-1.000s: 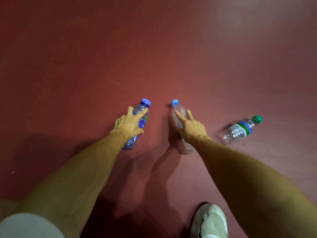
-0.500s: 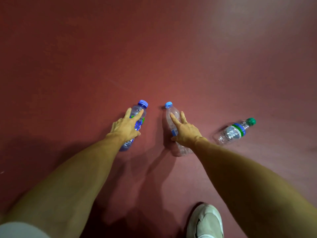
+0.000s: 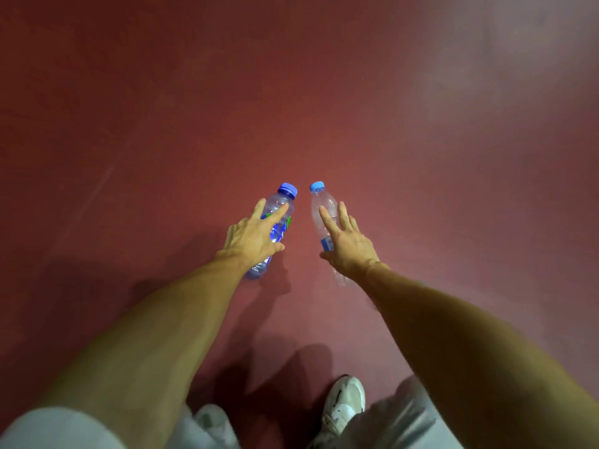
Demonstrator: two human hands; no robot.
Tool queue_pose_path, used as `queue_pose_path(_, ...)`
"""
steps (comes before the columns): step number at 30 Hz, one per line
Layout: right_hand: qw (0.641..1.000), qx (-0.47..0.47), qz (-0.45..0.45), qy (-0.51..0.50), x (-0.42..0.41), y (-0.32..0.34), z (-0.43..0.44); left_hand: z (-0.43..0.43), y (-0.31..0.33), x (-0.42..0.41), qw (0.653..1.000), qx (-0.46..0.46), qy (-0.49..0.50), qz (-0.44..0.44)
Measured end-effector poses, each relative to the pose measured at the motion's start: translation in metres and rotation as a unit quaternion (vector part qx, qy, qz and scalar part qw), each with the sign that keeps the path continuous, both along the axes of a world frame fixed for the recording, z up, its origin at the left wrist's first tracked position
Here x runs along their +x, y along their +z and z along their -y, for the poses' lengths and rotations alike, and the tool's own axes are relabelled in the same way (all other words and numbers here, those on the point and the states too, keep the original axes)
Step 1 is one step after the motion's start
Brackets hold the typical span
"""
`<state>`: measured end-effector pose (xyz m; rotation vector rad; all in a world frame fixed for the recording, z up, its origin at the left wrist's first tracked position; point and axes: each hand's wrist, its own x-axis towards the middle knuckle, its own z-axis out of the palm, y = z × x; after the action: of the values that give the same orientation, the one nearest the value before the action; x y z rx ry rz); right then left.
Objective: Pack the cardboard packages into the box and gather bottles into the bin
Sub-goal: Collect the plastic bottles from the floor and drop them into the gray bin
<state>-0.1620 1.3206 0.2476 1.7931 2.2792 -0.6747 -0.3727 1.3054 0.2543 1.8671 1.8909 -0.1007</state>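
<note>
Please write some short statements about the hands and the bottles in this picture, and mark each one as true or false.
1. The left hand holds a blue bottle. True.
2. The right hand holds a clear bottle with a blue cap. True.
3. Both bottles lie untouched. False: each one is in a hand's grip.
4. A bin stands beside the bottles. False: no bin is in view on the floor.
5. Both caps point toward the person. False: they point away, and they lean toward each other.
</note>
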Motion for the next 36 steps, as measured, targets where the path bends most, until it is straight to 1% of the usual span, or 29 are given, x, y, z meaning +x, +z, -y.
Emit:
queue_pose_path(5, 0.998, 0.005, 0.02, 0.058, -0.036, 0.192, 0.007, 0.021, 0.189, -0.038, 0.998, 0.024, 0.048, 0.016)
queue_pose_path(8, 0.995, 0.01, 0.014, 0.094, -0.061, 0.291, 0.01, 0.041, 0.29, -0.056, 0.996, 0.032, 0.084, 0.014)
queue_pose_path(11, 0.988, 0.029, -0.001, 0.151, -0.088, 0.37, 0.011, 0.064, 0.374, -0.072, 0.991, 0.041, 0.126, 0.003)
queue_pose_path(15, 0.972, 0.054, -0.015, 0.23, -0.126, 0.446, 0.016, 0.101, 0.454, -0.094, 0.978, 0.068, 0.198, -0.019)
queue_pose_path(21, 0.928, 0.085, -0.045, 0.359, -0.207, 0.525, 0.054, 0.191, 0.534, -0.141, 0.932, 0.115, 0.337, -0.068)
queue_pose_path(25, 0.883, 0.105, -0.061, 0.453, -0.279, 0.557, 0.116, 0.292, 0.564, -0.176, 0.89, 0.12, 0.433, -0.083)
queue_pose_path(30, 0.81, 0.127, -0.087, 0.566, -0.371, 0.579, 0.241, 0.444, 0.586, -0.217, 0.826, 0.118, 0.538, -0.119)
queue_pose_path(36, 0.718, 0.124, -0.116, 0.675, -0.474, 0.591, 0.447, 0.66, 0.597, -0.26, 0.737, 0.099, 0.651, -0.151)
